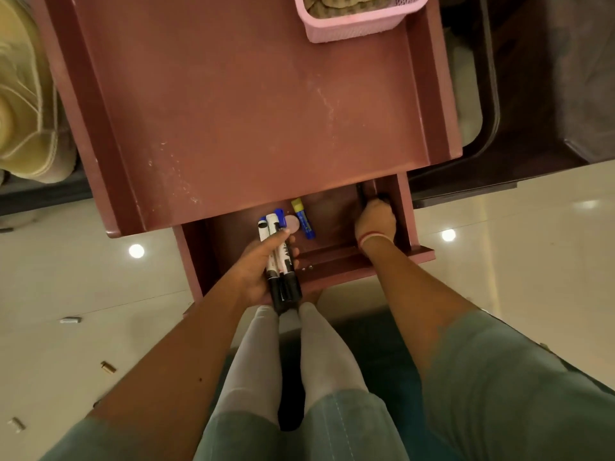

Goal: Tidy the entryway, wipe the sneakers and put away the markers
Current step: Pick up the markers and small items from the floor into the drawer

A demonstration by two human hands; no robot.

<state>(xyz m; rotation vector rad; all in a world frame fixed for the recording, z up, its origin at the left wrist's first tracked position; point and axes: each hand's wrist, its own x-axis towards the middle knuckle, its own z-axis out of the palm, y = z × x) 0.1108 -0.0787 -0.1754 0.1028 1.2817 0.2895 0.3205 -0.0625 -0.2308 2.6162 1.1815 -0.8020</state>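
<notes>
The markers (281, 284), a bundle of white barrels with black caps plus a blue one, lie lengthwise in the left hand (258, 272). Its fingers are curled under them and the thumb is pressed across the top, holding them just above the near left part of the open drawer (332, 207). Inside the drawer, a blue stick with a yellow cap (303, 218) lies on the bottom beside a small pale disc (293, 223). The right hand (376, 224), with a red band (372, 237) at the wrist, reaches in along the drawer's right wall, fingers closed on a dark slim object (361, 194); what it is I cannot tell. The drawer sticks out from under a scuffed maroon table (249, 111), which carries a pink mesh basket (349, 31) of cloth at its far right. All round is glossy cream floor (66, 277) mirroring round lights, with small metal bits (70, 320) scattered on the left.
</notes>
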